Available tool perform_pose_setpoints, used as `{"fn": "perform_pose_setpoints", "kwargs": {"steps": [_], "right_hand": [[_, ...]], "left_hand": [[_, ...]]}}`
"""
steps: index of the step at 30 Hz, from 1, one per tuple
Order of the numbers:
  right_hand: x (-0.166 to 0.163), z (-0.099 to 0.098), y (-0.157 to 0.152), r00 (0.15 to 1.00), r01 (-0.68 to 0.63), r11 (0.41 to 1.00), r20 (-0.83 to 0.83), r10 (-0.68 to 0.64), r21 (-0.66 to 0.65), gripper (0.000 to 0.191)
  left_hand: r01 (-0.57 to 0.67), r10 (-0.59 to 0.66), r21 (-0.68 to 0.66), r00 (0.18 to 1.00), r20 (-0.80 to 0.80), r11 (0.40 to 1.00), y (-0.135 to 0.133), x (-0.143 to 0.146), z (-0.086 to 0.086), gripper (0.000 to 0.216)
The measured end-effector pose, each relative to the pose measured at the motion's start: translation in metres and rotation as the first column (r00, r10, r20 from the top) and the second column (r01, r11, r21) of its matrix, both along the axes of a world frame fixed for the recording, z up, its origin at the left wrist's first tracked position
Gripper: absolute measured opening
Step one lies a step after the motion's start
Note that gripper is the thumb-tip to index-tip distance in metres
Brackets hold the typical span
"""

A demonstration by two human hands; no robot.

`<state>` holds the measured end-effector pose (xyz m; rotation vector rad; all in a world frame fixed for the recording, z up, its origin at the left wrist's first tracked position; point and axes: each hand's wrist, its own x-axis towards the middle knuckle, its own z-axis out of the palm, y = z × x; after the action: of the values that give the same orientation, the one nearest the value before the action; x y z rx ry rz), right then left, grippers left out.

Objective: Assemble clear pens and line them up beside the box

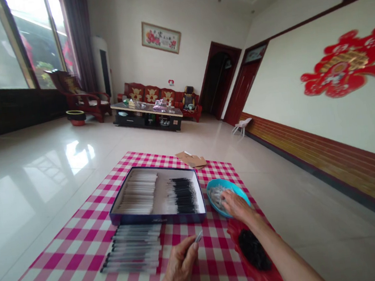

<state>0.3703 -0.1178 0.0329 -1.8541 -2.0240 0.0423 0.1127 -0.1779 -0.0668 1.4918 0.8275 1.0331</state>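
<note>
My left hand [182, 261] is above the checked tablecloth, thumb and forefinger pinched on a small clear plastic piece [199, 236]. My right hand [236, 204] reaches into a blue bowl [235, 185] of small whitish, see-through pieces [216, 194]. Its fingers are bunched down among them, and I cannot make out what they grip. Left of my left hand lies a row of clear pen barrels [135, 249] with dark ends. Beneath my right forearm stands a red bowl [235, 233] of small black parts [252, 250], partly covered by the arm.
A shallow dark-blue box [182, 219] holds white tubes [139, 192] and black pen refills [184, 195]. Cut cardboard [191, 159] lies behind it on the checked tablecloth [74, 246]. Farther off are a low table [147, 110], a wooden sofa [150, 92] and a small chair [241, 126].
</note>
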Motion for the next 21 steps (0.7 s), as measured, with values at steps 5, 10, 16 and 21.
{"fn": "perform_pose_setpoints", "kwargs": {"steps": [5,10,16,21], "right_hand": [[-0.035,0.004,-0.027,0.988,0.006,0.995,-0.155,0.01,0.102,0.019],[-0.09,-0.015,-0.075,0.688,0.081,0.997,-0.725,-0.042,0.018,0.034],[-0.113,-0.047,-0.093,0.356,0.139,0.99,-0.931,-0.081,-0.033,0.03],[-0.108,-0.055,-0.092,0.255,0.123,0.992,-0.965,-0.058,-0.028,0.028]], "left_hand": [[-0.047,0.048,0.076,0.999,-0.01,0.996,0.001,-0.004,0.009,0.046],[-0.05,0.051,0.114,0.999,-0.001,0.992,0.001,-0.007,0.01,0.047],[-0.009,0.016,0.152,0.999,-0.046,0.988,-0.003,-0.007,0.012,0.046],[0.008,0.02,0.213,0.991,-0.13,0.977,-0.003,-0.008,0.012,0.04]]}}
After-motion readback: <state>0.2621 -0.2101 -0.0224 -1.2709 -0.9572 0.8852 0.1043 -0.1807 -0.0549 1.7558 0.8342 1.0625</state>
